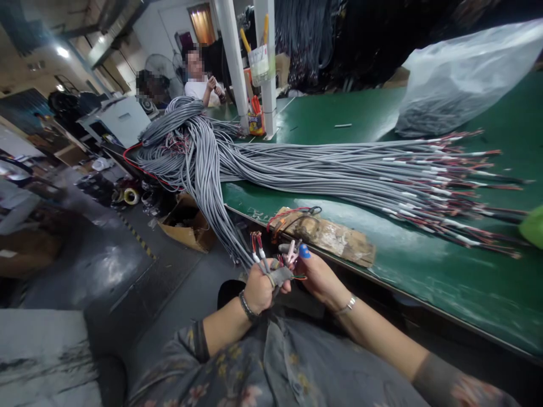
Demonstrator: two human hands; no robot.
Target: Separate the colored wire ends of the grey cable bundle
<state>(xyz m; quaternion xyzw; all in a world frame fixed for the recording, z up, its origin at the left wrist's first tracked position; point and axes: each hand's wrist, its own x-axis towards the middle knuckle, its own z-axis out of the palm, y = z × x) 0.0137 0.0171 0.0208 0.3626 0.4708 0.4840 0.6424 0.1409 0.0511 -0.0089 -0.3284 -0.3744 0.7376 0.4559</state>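
Cables look light and springy, best held behind their delicate wires, where left hand grasps them; right hand, grip unclear

The room is rather dim. At upper left a lamp shines white; at the back a window glows orange. The floor and the table give pale glare. Upper right is deeply dark. Edges look stretched, the left side blurred; ends of the cables are slightly soft.
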